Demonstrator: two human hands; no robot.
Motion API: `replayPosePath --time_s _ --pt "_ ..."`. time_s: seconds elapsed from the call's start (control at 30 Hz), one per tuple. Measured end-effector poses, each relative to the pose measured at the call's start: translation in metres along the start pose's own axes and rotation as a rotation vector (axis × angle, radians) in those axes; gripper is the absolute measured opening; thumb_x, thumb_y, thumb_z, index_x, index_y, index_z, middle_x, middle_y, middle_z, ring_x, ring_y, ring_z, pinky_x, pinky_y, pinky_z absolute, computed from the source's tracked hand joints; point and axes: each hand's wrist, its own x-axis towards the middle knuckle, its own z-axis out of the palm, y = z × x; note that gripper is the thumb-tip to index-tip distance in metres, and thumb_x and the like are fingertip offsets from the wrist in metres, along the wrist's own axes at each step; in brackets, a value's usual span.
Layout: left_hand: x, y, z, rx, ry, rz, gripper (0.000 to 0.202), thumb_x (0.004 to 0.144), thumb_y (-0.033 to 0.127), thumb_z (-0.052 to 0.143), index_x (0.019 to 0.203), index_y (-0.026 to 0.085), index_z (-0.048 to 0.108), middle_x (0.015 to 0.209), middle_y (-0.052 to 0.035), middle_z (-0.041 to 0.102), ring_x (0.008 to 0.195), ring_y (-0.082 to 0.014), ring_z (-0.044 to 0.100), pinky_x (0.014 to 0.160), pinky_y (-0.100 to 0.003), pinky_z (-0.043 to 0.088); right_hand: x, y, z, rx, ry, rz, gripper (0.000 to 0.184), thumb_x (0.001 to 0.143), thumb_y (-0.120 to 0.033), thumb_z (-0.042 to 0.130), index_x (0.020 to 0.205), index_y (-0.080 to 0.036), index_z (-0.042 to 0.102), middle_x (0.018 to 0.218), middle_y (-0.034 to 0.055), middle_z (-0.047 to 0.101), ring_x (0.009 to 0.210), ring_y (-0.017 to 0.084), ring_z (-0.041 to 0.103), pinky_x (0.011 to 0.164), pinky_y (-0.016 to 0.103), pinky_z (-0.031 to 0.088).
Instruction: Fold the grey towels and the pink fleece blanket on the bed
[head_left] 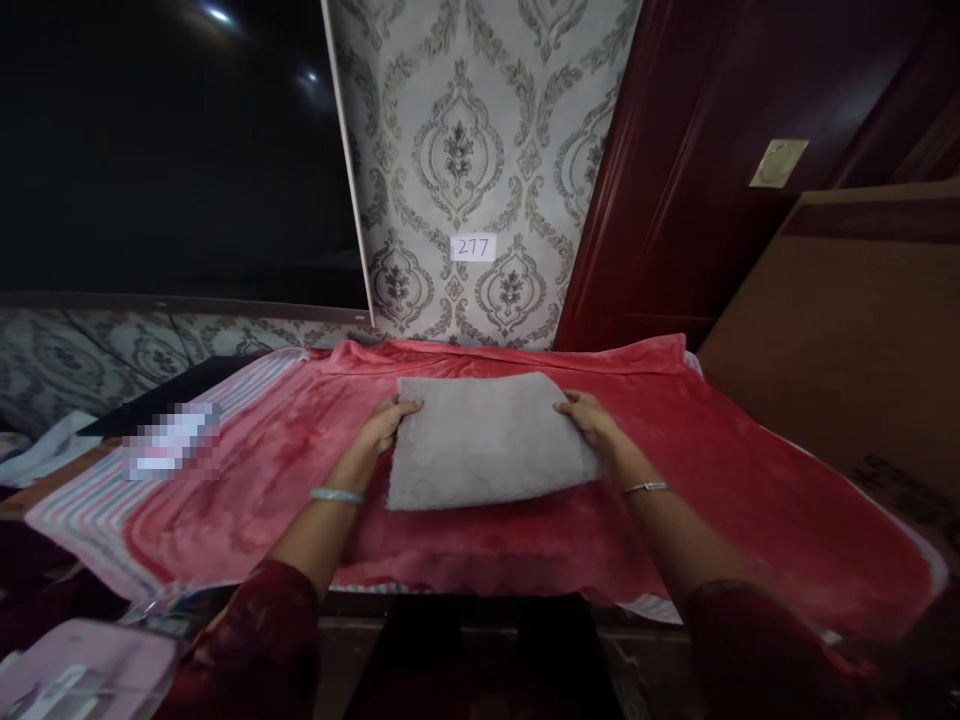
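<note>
A folded grey fluffy towel point(484, 440) lies flat on a red plush blanket point(735, 470) spread over a table. My left hand point(386, 420) rests against the towel's left edge, fingers curled over its upper left corner. At the upper right edge my right hand point(589, 415) grips the cloth with its fingers closed on it. Each wrist wears a thin bangle, and both sleeves are dark red.
A striped cloth point(82, 500) shows under the blanket at the left. Patterned wallpaper with a "217" label point(472, 247) is behind, with a dark red door point(712, 150) and a brown cardboard box point(847, 330) at the right. A pale pink object point(82, 670) sits at the lower left.
</note>
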Motion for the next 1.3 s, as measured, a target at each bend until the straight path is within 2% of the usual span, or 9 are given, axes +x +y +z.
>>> replayPosePath --time_s 0.2,0.37,0.53,0.67,0.73,0.8,0.93,1.07,1.3 --pt "-0.080 -0.026 0.019 -0.312 0.020 0.049 0.047 0.065 0.028 0.082 0.108 0.018 0.066 0.107 -0.0064 0.077 0.092 -0.0227 0.073 0.074 -0.031 0.062 0.046 -0.041 -0.023 -0.048 -0.084 0.000 0.054 0.083 -0.015 0.061 0.137 -0.015 0.064 0.116 0.0095 0.075 0.085 0.019 0.070 0.080 0.033 0.057" --pt "-0.119 -0.077 0.029 -0.397 -0.008 -0.178 0.052 0.061 0.028 0.087 0.105 0.021 0.059 0.098 -0.0030 0.076 0.079 -0.0184 0.074 0.069 -0.030 0.062 0.044 -0.029 0.012 -0.264 -0.122 -0.022 0.049 0.082 -0.010 0.057 0.130 -0.012 0.069 0.121 0.0123 0.073 0.103 0.022 0.068 0.096 0.035 0.051" --pt "-0.132 -0.089 -0.004 -0.047 -0.389 -0.368 0.053 0.068 0.065 0.078 0.084 0.019 0.058 0.065 -0.0061 0.071 0.053 -0.0215 0.069 0.047 -0.028 0.052 0.026 -0.006 0.035 -0.483 -0.103 -0.032 0.047 0.092 -0.016 0.048 0.135 -0.011 0.066 0.133 0.0172 0.067 0.121 0.027 0.062 0.108 0.041 0.044" --pt "-0.122 -0.056 -0.004 0.339 -0.257 0.020 0.056 0.079 0.075 0.058 0.071 0.021 0.062 0.060 -0.0055 0.068 0.055 -0.0194 0.066 0.055 -0.030 0.053 0.026 -0.021 0.045 -0.596 -0.055 -0.107 0.054 0.098 -0.028 0.045 0.151 -0.017 0.050 0.153 0.0159 0.050 0.144 0.032 0.042 0.118 0.053 0.030" --pt "-0.109 -0.042 0.018 0.566 -0.125 0.365 0.049 0.088 0.065 0.052 0.090 0.021 0.072 0.094 -0.0108 0.077 0.093 -0.0259 0.073 0.088 -0.039 0.057 0.025 -0.034 0.060 -0.636 -0.082 -0.206 0.055 0.101 -0.036 0.043 0.154 -0.022 0.046 0.159 0.0120 0.044 0.149 0.030 0.034 0.122 0.055 0.022" --pt "-0.096 -0.040 0.045 0.824 -0.080 0.563 0.055 0.090 0.057 0.052 0.126 0.018 0.067 0.137 -0.0159 0.065 0.132 -0.0320 0.057 0.114 -0.047 0.042 0.019 -0.043 0.079 -0.703 -0.162 -0.324 0.055 0.103 -0.045 0.041 0.155 -0.028 0.043 0.163 0.0080 0.039 0.151 0.030 0.029 0.122 0.058 0.017" --pt "-0.084 -0.070 0.083 1.262 -0.178 0.554 0.082 0.089 0.060 0.057 0.153 0.011 0.043 0.163 -0.0234 0.032 0.154 -0.0410 0.022 0.124 -0.062 0.019 0.003 -0.038 0.108 -0.837 -0.317 -0.399 0.058 0.104 -0.053 0.036 0.158 -0.032 0.037 0.168 0.0053 0.028 0.154 0.033 0.021 0.120 0.064 0.017" --pt "-0.086 -0.097 0.086 1.392 -0.215 0.525 0.082 0.094 0.063 0.049 0.157 0.013 0.038 0.166 -0.0237 0.025 0.155 -0.0422 0.018 0.123 -0.065 0.014 -0.001 -0.022 0.113 -0.847 -0.300 -0.410 0.057 0.105 -0.053 0.033 0.159 -0.034 0.033 0.169 0.0037 0.025 0.155 0.032 0.019 0.120 0.063 0.018" --pt "-0.088 -0.096 0.082 1.373 -0.210 0.535 0.080 0.093 0.064 0.050 0.158 0.019 0.037 0.167 -0.0196 0.026 0.155 -0.0402 0.017 0.124 -0.064 0.016 0.002 -0.017 0.115 -0.829 -0.278 -0.417 0.057 0.105 -0.052 0.034 0.159 -0.034 0.035 0.168 0.0038 0.027 0.154 0.032 0.019 0.120 0.064 0.017"
